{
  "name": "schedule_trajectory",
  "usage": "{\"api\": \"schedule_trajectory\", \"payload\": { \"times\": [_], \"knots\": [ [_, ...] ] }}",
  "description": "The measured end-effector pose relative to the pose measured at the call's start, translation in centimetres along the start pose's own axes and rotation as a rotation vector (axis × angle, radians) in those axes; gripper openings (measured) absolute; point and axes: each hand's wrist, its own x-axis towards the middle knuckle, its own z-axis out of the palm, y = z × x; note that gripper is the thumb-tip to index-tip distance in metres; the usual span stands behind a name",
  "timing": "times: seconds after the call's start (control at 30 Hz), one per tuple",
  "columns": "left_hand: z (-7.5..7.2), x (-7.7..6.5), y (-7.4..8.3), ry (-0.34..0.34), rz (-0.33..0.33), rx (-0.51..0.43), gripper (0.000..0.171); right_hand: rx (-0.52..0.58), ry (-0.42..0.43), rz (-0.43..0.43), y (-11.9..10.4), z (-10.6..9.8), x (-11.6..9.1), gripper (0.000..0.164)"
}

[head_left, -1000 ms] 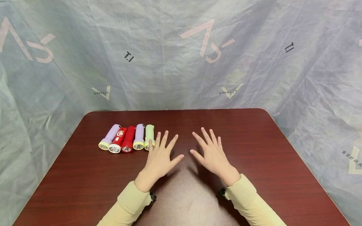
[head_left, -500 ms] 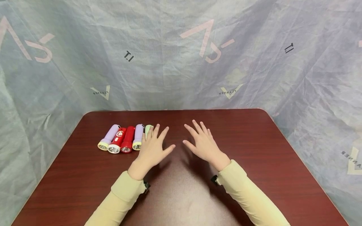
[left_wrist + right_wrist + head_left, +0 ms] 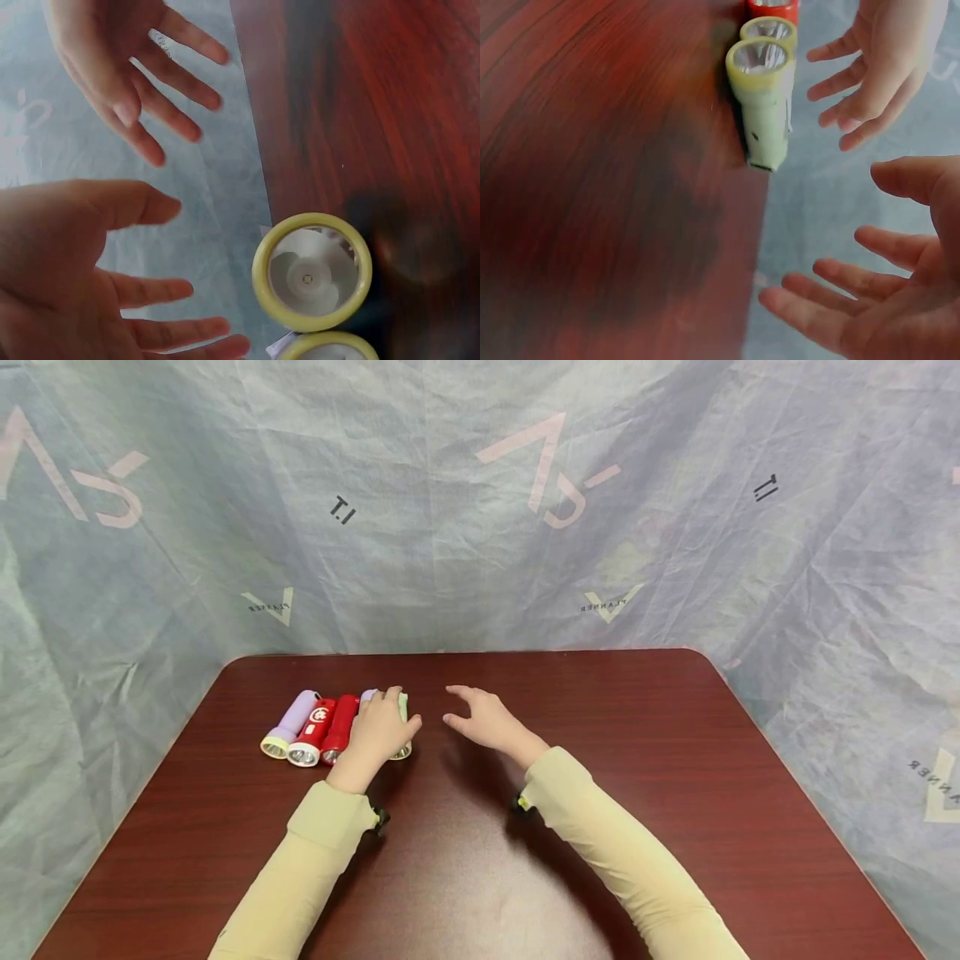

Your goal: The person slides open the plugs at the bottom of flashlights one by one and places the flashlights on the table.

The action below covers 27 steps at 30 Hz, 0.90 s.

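Well, closest in, the pale left sleeve (image 3: 288, 877) and right sleeve (image 3: 622, 860) slant over the dark red desk (image 3: 480, 893), a black band (image 3: 382, 822) showing at the left wrist. Up next, the left hand (image 3: 377, 728), poised over the right end of the row of torches: fingers spread, thumb well out, though contact I can't call! Across from it, the right hand (image 3: 489, 720), just off that end, fingers apart and thumb wide. And here's the row, five torches side by side, lenses towards the person: green torch (image 3: 765, 116) at the right end, partly behind the left hand; inner purple torch (image 3: 366, 696), mostly covered; red torch (image 3: 341, 724); red-and-white torch (image 3: 315, 728); outer purple torch (image 3: 295, 720), lying at a slant. Beyond the desk's far edge hangs a creased grey sheet (image 3: 420, 552), printed with pink, black and yellowish marks.
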Motion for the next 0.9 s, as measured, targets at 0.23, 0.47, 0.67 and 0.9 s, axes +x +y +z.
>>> {"api": "schedule_trajectory", "payload": {
  "times": [0.23, 0.47, 0.67, 0.9],
  "knots": [
    [-0.3, 1.0, -0.4, -0.033, -0.088, 0.004, 0.054, 0.326, -0.100, 0.160, -0.4, 2.2, 2.1, 0.049],
    [-0.1, 1.9, -0.5, -0.075, -0.130, 0.013, 0.055, 0.660, -0.137, 0.274, -1.3, 4.1, 3.2, 0.049],
    [0.3, 2.4, -0.4, -0.074, -0.169, -0.001, 0.037, 0.855, -0.146, 0.362, -2.0, 5.6, 3.8, 0.047],
    [0.7, 2.8, -0.2, -0.061, -0.160, 0.035, 0.030, 0.871, -0.110, 0.402, -2.6, 6.4, 4.1, 0.047]
  ]
}}
